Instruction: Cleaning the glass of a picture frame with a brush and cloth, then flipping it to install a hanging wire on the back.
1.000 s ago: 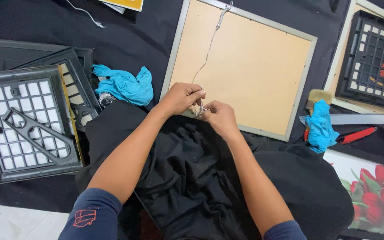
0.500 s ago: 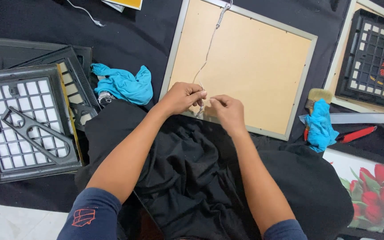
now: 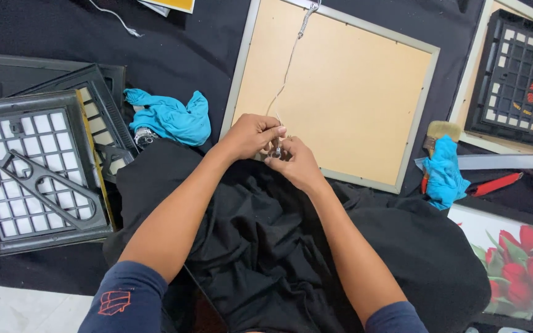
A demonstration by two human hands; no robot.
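We see a black cloth (image 3: 186,55) covering the floor, with pale tile (image 3: 20,308) exposed at lower left. On the cloth lie: stacked dark grid frames (image 3: 32,172) at left; a crumpled blue rag (image 3: 171,117) beside them; a face-down picture frame (image 3: 340,92) at upper centre; a paintbrush (image 3: 439,132) and second blue rag (image 3: 444,176) at right; a tulip picture (image 3: 513,253) at lower right.

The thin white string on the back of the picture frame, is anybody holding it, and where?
Yes. Both hands, left hand and right hand, pinch the thin pale string at its near end, by the lower edge of the silver-edged picture frame with tan backing board.
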